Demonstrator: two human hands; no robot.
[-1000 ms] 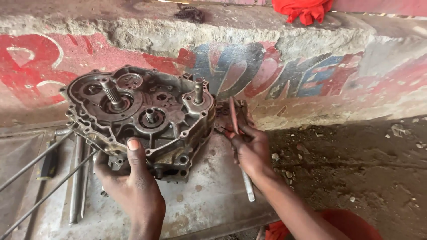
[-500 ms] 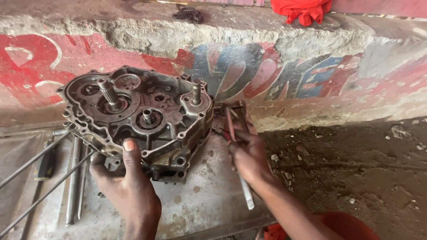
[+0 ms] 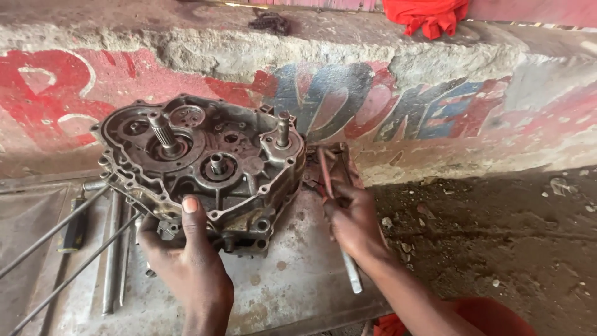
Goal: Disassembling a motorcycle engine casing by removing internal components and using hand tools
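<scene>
gripping a greasy cast-metal engine case (image 3: 205,168), left hand (image 3: 186,261); right hand (image 3: 354,221) clasps a slim rod (image 3: 326,177).

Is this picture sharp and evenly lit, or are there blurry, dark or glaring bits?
Head view: soft, even daylight, no hard shadows or glare. The engine case and left hand holding it look sharp. The right hand gripping a tool is slightly soft. The metal sheet shines dully. The red cloth is cut off at the top edge.
</scene>
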